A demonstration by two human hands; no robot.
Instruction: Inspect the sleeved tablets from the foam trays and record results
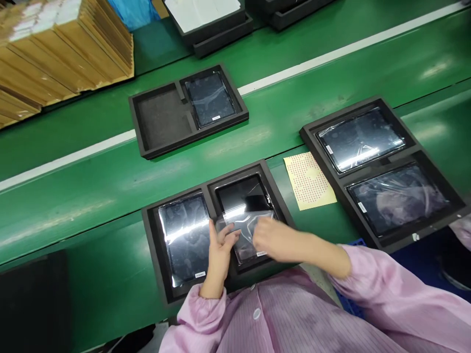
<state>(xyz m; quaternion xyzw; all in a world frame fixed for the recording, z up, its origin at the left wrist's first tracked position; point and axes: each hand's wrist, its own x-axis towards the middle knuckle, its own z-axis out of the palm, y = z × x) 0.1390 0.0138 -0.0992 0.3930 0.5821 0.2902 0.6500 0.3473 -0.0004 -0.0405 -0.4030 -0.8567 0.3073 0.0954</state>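
Note:
A black foam tray (154, 230) with two pockets lies right in front of me on the green belt. A bagged dark tablet (186, 238) fills its left pocket. In the right pocket a bare tablet (241, 196) sits half inside a clear plastic bag (243, 230). My left hand (221, 250) pinches the bag's left edge. My right hand (274, 238) is closed on the bag's right side over the tablet's lower half. Both arms wear pink striped sleeves.
Another two-pocket tray (415, 154) with two bagged tablets lies at the right, and a yellow dotted sticker sheet (309, 181) sits between the trays. A tray (162, 120) further back holds one tablet. Stacked cardboard boxes (55, 44) stand at the far left.

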